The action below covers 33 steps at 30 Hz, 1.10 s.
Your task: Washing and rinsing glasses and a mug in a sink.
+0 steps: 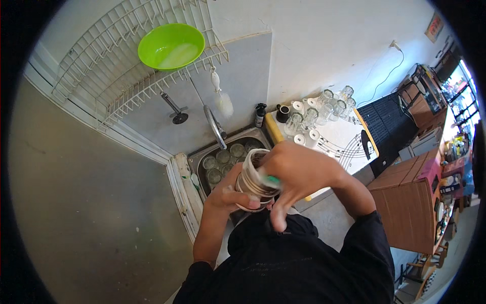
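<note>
My left hand (224, 195) is wrapped around a ridged glass jar (248, 188), which is tilted with its mouth up above the front edge of the sink. Over the jar's rim bends my right hand (298, 169), blurred, its thumb hanging outside the glass. A blurred green scrubbing pad (272, 179) shows under its fingers at the rim; most of the pad and the fingertips are hidden. Behind the jar, several drinking glasses (223, 156) stand close together in the metal sink (194, 156). The curved tap (214, 127) reaches over them.
A white wire rack (114, 91) on the wall holds a lime-green bowl (171, 47); a white bottle brush (224, 102) hangs below. Right of a black bottle (260, 115), glasses and upturned mugs (313, 136) crowd a music-patterned table (341, 142). A wall (98, 197) closes off the left.
</note>
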### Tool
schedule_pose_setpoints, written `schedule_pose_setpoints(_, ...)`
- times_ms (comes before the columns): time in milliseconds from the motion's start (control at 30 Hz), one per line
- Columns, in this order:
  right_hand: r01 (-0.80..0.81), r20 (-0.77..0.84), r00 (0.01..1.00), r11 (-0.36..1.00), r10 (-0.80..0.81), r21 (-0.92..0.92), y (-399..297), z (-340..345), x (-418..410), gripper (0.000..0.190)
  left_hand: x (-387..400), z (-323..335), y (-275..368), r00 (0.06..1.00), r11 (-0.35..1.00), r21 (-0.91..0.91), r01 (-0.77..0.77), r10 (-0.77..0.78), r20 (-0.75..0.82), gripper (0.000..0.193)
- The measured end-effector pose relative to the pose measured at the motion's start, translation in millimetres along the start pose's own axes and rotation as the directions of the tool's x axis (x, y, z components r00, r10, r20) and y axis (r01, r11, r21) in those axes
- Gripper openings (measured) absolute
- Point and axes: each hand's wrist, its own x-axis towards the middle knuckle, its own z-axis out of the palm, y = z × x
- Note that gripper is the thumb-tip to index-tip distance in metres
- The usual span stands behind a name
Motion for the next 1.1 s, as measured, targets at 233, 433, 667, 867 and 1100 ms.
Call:
schedule_pose_setpoints(233, -0.075, -0.030, 0.997, 0.995, 0.073, -0.072, -5.7, 6.7, -1.5, 0.091, 2.0, -5.1, -9.6, 0.997, 0.988, -0.151, -0.010, -0.001, -0.075, 0.086)
schedule_pose_setpoints(433, 0.067, -0.300, 0.951, 0.894, 0.078, 0.442, 0.2, -11.1, -10.5, 0.089, 3.0, -23.2, -22.1, 0.983, 0.931, -0.348, 0.113, -0.054, 0.175, 0.086)
schedule_pose_setpoints(667, 0.127, -0.305, 0.946, 0.743, 0.108, 0.658, 6.4, -15.0, -9.8, 0.079, 5.9, -36.3, -29.6, 0.926, 0.874, -0.422, 0.243, -0.079, 0.369, 0.075)
schedule_pose_setpoints(867, -0.024, -0.173, 0.984, 0.988, 0.050, 0.152, 10.8, 13.7, 7.0, 0.058, 11.8, -38.6, -41.0, 0.896, 0.774, -0.544, 0.324, -0.067, 0.438, 0.076)
schedule_pose_setpoints(1100, -0.257, -0.440, 0.869, 0.966, 0.227, -0.008, 14.8, 18.0, 0.3, 0.071, 2.9, -7.3, -13.7, 0.990, 0.961, 0.263, -0.089, 0.115, -0.087, 0.065)
